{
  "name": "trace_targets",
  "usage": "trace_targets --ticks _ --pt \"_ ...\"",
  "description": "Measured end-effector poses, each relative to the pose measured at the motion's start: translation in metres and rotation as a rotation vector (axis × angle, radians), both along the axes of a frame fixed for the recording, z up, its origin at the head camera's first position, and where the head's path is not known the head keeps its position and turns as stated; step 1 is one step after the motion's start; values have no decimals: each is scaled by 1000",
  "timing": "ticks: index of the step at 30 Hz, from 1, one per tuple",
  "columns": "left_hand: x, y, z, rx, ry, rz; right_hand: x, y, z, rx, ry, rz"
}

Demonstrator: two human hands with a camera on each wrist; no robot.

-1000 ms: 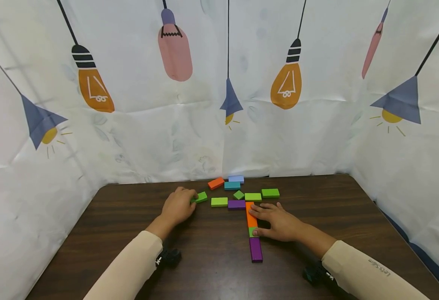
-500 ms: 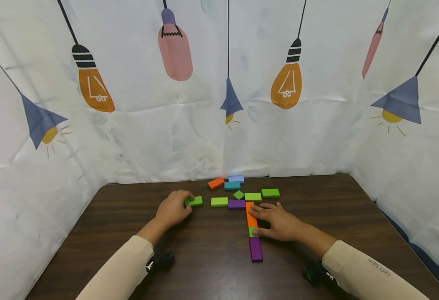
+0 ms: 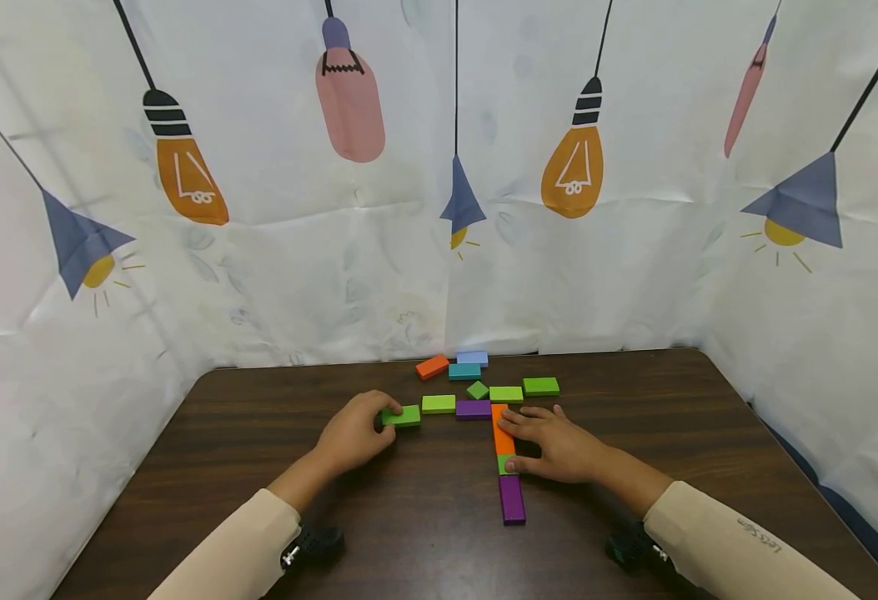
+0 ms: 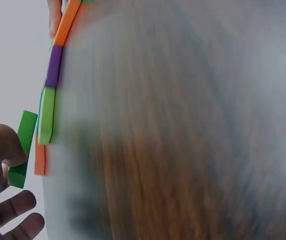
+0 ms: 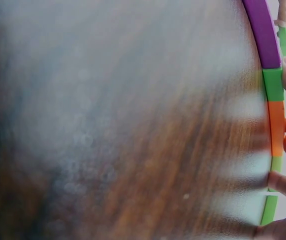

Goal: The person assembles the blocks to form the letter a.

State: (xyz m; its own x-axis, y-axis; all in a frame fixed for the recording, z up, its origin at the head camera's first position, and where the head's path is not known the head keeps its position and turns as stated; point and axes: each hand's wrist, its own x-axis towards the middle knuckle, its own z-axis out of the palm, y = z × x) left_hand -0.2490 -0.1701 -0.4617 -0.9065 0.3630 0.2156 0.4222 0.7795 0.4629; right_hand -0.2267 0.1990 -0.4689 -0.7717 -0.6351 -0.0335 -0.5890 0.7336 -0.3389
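Note:
My left hand (image 3: 354, 433) pinches a green block (image 3: 406, 417) between thumb and fingers, just left of and nearer than a light green block (image 3: 439, 405). In the left wrist view the held green block (image 4: 27, 126) is tilted, gripped near its middle. My right hand (image 3: 559, 447) lies with spread fingers on the column of blocks: fingertips on the orange block (image 3: 504, 443), thumb on the small green block (image 3: 502, 464). A dark purple block (image 3: 512, 502) forms the column's near end. At its far end, a purple block (image 3: 473, 410) lies crosswise, end to end with the light green one.
Behind the row lie a teal block (image 3: 464, 372), a pale blue block (image 3: 472, 358), an orange-red block (image 3: 433, 367) and a small green diamond-turned block (image 3: 477, 390). Two green blocks, one lighter (image 3: 506, 395), extend rightward. A printed white curtain (image 3: 408, 275) hangs behind the brown table (image 3: 221, 467).
My left hand has drawn the green block toward me, first leftward, then back right, and it now lies straighter, nearer than the light green block. My right hand has stayed still.

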Motion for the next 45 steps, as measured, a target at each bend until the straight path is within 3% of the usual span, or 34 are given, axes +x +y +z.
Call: trace_targets --ticks 15,22,32,45 --pt "22 30 2 47 32 -166 -1 0 -1 -2 0 -2" --pt "29 43 -2 39 42 -213 -1 1 -2 0 0 -1" --pt "37 59 -6 22 -5 -273 -2 1 -2 -9 -4 0" --pt "41 74 -6 -37 6 -312 -2 1 -3 -13 7 1"
